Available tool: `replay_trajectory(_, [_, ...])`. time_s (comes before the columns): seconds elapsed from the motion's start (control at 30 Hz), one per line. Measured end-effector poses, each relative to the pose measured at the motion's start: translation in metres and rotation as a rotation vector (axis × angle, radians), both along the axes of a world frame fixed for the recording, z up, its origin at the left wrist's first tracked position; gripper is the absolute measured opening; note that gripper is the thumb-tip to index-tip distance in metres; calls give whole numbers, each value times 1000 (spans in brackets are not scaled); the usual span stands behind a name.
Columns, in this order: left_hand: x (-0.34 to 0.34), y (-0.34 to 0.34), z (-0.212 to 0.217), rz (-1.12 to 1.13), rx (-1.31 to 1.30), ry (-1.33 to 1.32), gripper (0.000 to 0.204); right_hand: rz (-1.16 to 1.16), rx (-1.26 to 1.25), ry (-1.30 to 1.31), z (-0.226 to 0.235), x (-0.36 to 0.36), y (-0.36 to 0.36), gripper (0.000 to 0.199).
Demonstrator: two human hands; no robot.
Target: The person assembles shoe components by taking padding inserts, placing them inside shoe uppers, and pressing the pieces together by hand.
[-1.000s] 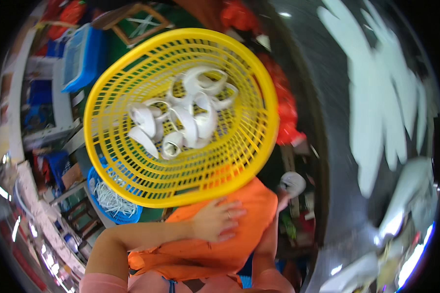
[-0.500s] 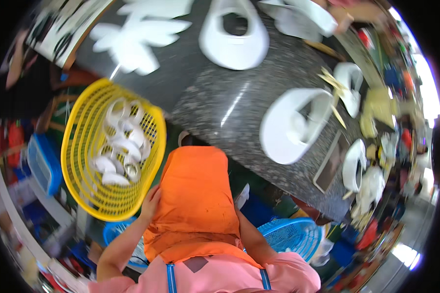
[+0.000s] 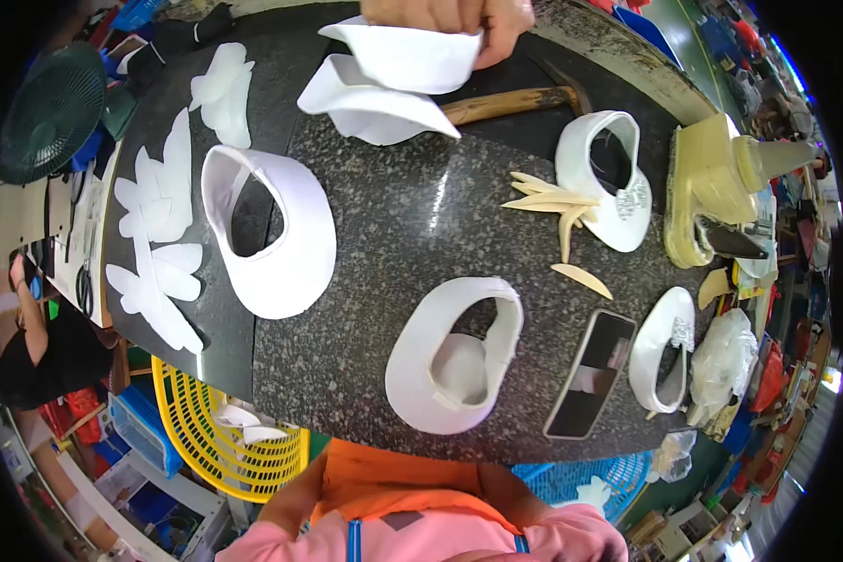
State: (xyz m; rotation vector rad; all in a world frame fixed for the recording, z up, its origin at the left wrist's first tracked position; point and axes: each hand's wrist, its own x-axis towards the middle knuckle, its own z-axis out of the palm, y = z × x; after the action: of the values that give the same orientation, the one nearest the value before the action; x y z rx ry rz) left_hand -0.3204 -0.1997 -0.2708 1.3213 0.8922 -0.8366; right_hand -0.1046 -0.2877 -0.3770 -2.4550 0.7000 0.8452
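Both my forearms, the left (image 3: 295,492) and the right (image 3: 512,492), run from pink sleeves over the orange apron (image 3: 384,468) and pass beneath the table's near edge. My two hands are hidden there, so their fingers do not show. Nearest to them on the dark speckled table (image 3: 347,375) lies a white shell (image 3: 412,375) with an oval opening, like a shoe upper. A similar white shell (image 3: 300,272) lies farther left. Across the table, another person's hand (image 3: 501,28) is at a white curved piece (image 3: 412,61) beside a second one (image 3: 375,108).
White petal-shaped pieces (image 3: 164,201) lie at left, a wooden-handled hammer (image 3: 506,103) at the back. To the right are cream strips (image 3: 557,201), marked white shells (image 3: 618,220), a phone (image 3: 590,375) and a yellowish glue container (image 3: 712,178). Yellow (image 3: 169,393) and blue (image 3: 581,473) baskets stand below.
The view has shifted, showing more of the table's far side. My left hand, seen earlier beside the orange apron, is now hidden under the table edge. The other person's hand shows more plainly.
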Motion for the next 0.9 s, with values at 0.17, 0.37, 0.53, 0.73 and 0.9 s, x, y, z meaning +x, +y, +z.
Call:
replay_trajectory(0.17, [189, 307, 22, -173, 2, -193, 37, -73, -59, -24, 37, 2, -34, 28])
replay_trajectory(0.37, [275, 284, 26, -246, 44, -499, 37, -35, -103, -125, 64, 6, -49, 28])
replay_trajectory(0.53, [277, 313, 42, -305, 144, -661, 38, 16, -74, -129, 64, -55, -4, 29])
replay_trajectory(0.73, [259, 358, 115, -249, 587, -644, 36, -90, -454, -397, 163, -85, -18, 31])
replay_trajectory(0.9, [215, 351, 234, -1046, 1100, -590, 48, 2, 274, -589, 311, -110, -5, 18])
